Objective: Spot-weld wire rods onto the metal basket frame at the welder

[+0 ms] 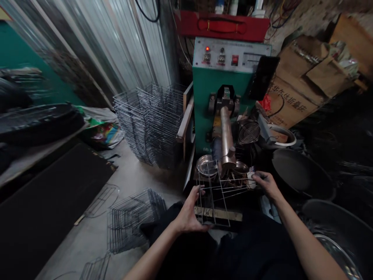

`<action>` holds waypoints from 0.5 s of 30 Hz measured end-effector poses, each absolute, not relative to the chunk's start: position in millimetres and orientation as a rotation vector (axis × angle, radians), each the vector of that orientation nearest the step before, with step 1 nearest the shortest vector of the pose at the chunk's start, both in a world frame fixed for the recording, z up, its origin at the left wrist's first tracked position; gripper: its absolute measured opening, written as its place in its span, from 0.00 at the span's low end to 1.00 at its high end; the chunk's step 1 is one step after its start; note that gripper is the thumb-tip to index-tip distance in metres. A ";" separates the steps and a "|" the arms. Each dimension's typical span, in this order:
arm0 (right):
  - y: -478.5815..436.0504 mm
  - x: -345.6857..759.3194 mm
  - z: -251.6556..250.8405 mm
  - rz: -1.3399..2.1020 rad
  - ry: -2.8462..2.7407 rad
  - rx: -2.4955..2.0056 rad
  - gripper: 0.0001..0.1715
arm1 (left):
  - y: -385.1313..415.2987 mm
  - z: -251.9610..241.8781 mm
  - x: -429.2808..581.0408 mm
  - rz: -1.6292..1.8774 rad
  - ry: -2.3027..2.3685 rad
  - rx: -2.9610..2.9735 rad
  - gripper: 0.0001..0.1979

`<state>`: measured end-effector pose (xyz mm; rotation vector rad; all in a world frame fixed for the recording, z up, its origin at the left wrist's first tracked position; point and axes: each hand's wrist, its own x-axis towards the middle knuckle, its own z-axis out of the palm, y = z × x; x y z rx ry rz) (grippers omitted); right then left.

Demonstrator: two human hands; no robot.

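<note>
A bent wire rack (217,192) is held up in front of a green welding machine (225,89), right under its copper-coloured arm (225,134). My left hand (190,212) grips the rack's near left edge, fingers wrapped round the wire. My right hand (264,182) pinches the rack's right end, fingers closed. Two metal bowls (206,163) sit at the machine's base behind the rack.
A tall stack of wire racks (151,120) stands left of the machine. A smaller pile (131,217) lies on the concrete floor by my left knee. Dark round pans (300,171) and cardboard boxes (303,81) crowd the right. A black board (49,202) lies at left.
</note>
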<state>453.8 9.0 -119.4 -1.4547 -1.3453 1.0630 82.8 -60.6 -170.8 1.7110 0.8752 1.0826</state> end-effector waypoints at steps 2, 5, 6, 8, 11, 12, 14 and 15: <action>11.5 454.8 -121.5 1.056 -1.347 -1.448 0.38 | -57.8 -168.5 83.9 1.086 0.873 1.707 0.63; 15.3 456.1 -125.1 1.024 -1.359 -1.443 0.39 | -54.2 -169.7 84.1 1.074 0.893 1.728 0.63; 16.4 456.5 -126.2 1.012 -1.361 -1.443 0.39 | -53.0 -171.3 84.0 1.070 0.900 1.740 0.64; 18.4 457.2 -127.9 1.007 -1.361 -1.440 0.39 | -50.9 -174.8 83.9 1.064 0.911 1.765 0.65; 20.5 457.9 -129.0 0.982 -1.371 -1.425 0.39 | -47.8 -177.7 84.5 1.060 0.907 1.791 0.67; 21.1 458.2 -129.0 0.962 -1.377 -1.422 0.39 | -46.7 -177.7 84.9 1.062 0.899 1.792 0.67; 22.0 458.5 -129.1 0.937 -1.386 -1.421 0.39 | -44.6 -176.9 85.4 1.066 0.888 1.789 0.67; 22.5 458.6 -129.1 0.936 -1.384 -1.421 0.38 | -43.5 -176.5 85.3 1.063 0.890 1.787 0.67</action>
